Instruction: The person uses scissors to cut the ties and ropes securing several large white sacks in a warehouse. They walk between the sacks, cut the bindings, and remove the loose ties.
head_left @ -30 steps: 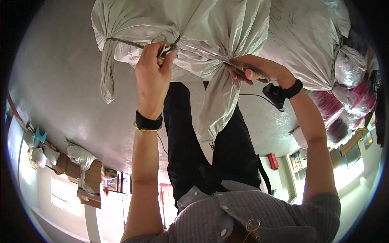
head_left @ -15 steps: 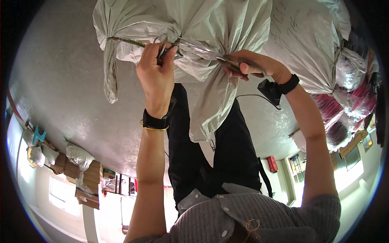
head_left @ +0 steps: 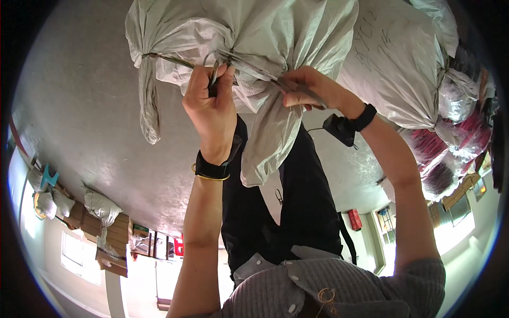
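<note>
both hands at the tied sack

my left hand [head_left: 211, 114] pinches a dark looped piece [head_left: 213, 86], with a cord [head_left: 177, 61] running from it to the gathered corner [head_left: 146, 55] on its left. my right hand [head_left: 321, 90] grips a grey metal tool [head_left: 263, 72], scissors by the look of it, pointing towards my left fingers; i can't tell whether its blades are parted. the pale sack [head_left: 270, 24] bulges just beyond both hands, its loose tail [head_left: 268, 148] hanging between them. another sack [head_left: 397, 74] is right of my right hand. i'd judge this step as working at the tie; next seems to call for a steady left pinch and a tip clear of my fingers.
</note>
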A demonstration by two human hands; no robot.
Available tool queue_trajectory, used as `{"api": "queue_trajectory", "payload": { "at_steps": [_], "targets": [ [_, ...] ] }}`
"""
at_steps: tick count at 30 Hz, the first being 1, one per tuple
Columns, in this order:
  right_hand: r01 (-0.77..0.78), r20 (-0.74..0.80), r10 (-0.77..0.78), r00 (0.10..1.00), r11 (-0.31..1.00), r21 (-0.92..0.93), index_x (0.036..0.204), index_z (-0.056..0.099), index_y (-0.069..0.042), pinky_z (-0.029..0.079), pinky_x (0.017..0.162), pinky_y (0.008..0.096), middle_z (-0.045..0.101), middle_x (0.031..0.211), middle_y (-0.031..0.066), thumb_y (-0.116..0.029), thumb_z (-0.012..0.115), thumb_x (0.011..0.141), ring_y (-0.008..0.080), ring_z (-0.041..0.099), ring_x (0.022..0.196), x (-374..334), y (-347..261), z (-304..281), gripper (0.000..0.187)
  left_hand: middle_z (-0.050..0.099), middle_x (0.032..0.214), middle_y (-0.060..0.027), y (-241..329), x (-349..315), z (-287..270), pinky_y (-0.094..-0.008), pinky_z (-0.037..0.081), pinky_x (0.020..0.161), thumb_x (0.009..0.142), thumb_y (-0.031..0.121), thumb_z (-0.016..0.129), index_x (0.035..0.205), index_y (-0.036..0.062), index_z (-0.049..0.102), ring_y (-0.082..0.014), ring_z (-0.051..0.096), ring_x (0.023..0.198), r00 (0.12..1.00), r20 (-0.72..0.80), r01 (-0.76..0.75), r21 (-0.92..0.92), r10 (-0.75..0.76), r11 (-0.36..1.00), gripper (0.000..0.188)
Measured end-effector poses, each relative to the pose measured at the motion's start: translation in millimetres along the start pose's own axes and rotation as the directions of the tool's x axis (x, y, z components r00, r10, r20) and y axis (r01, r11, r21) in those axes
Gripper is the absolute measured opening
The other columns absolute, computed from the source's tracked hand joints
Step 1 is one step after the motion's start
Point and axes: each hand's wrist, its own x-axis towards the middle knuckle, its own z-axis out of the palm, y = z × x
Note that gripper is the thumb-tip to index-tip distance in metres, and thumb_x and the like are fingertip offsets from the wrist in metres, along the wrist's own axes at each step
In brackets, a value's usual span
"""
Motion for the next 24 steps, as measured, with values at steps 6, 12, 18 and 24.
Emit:
{"api": "queue_trajectory", "payload": {
  "at_steps": [6, 12, 18, 24],
  "targets": [
    [-0.054, -0.081, 0.043, 0.996, 0.989, -0.138, 0.084, 0.062, -0.001, 0.038, 0.043, 0.0226, 0.048, 0.056, -0.0032, -0.036, 0.073, 0.075, 0.0057, 0.047, 0.050, -31, 14, 2, 0.037, 0.051, 0.068, 0.0000, -6, -4, -10, -0.0189, 0.036, 0.056, 0.079, -0.001, 0.065, 0.080, -0.0006, 0.057, -0.0061, 0.043, 0.061, 0.994, 0.067, 0.083, -0.026, -0.081, 0.996, 0.009],
    [-0.065, -0.126, 0.088, 0.988, 0.982, 0.178, 0.113, 0.052, 0.003, 0.042, 0.046, 0.0225, 0.055, 0.073, 0.0023, -0.022, 0.070, 0.078, 0.0084, 0.051, 0.056, -72, 26, -16, 0.046, 0.051, 0.072, 0.0032, -34, -27, -13, -0.0176, 0.034, 0.057, 0.083, 0.004, 0.063, 0.085, 0.0019, 0.057, -0.0038, 0.042, 0.063, 0.920, 0.101, 0.378, -0.472, -0.377, 0.796, 0.007],
    [0.057, -0.221, -0.021, 0.975, 0.986, 0.157, 0.090, 0.054, -0.001, 0.041, 0.044, 0.0201, 0.050, 0.069, -0.0008, -0.045, 0.071, 0.073, 0.0054, 0.047, 0.053, -52, -10, -21, 0.051, 0.045, 0.069, 0.0050, -43, -7, 6, -0.0185, 0.032, 0.055, 0.080, 0.005, 0.067, 0.075, 0.0047, 0.050, -0.0037, 0.037, 0.061, 0.961, 0.020, 0.267, -0.329, -0.276, 0.906, 0.018],
    [0.050, -0.200, -0.032, 0.979, 0.995, 0.085, 0.095, 0.054, 0.001, 0.037, 0.042, 0.0189, 0.050, 0.069, -0.0008, -0.057, 0.069, 0.068, 0.0052, 0.046, 0.050, -36, -30, -16, 0.066, 0.056, 0.089, -0.0023, -59, -21, -54, -0.0214, 0.040, 0.063, 0.081, -0.002, 0.060, 0.070, 0.0014, 0.043, -0.0081, 0.052, 0.072, 0.853, -0.101, 0.429, -0.426, -0.513, 0.797, 0.020]
  ]
}}
